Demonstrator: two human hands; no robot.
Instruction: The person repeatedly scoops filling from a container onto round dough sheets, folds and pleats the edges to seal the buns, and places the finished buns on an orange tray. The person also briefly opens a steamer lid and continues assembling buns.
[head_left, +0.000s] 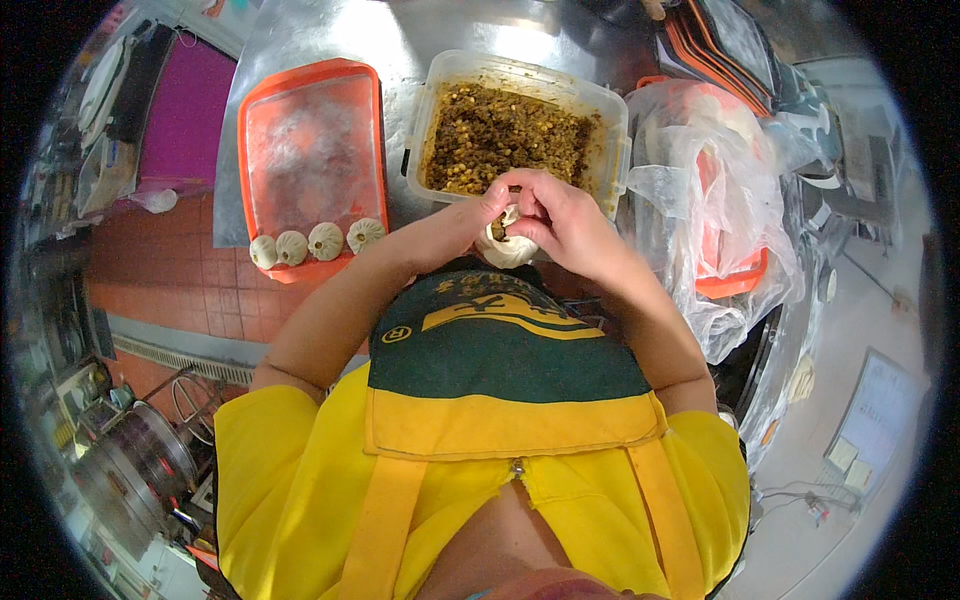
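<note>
Both my hands are on a partly gathered dough bun (508, 253) with brown filling showing at its open top. My left hand (480, 214) holds it from the left, and my right hand (559, 221) pinches the rim with thumb and fingers. The bun is held at the near edge of a clear plastic tub (616, 142) of brown and yellow chopped filling (510, 135). To the left lies an orange-rimmed tray (311, 142) dusted with white powder. Several pleated buns (326, 241) sit in a row along its near edge.
Clear plastic bags (675, 180) cover an orange tray (731, 281) and pale contents on the right. Black and orange stacked items (720, 52) stand at the back right. All this rests on a metal worktop (405, 45). Stacked round metal steamers (135, 457) stand at the lower left.
</note>
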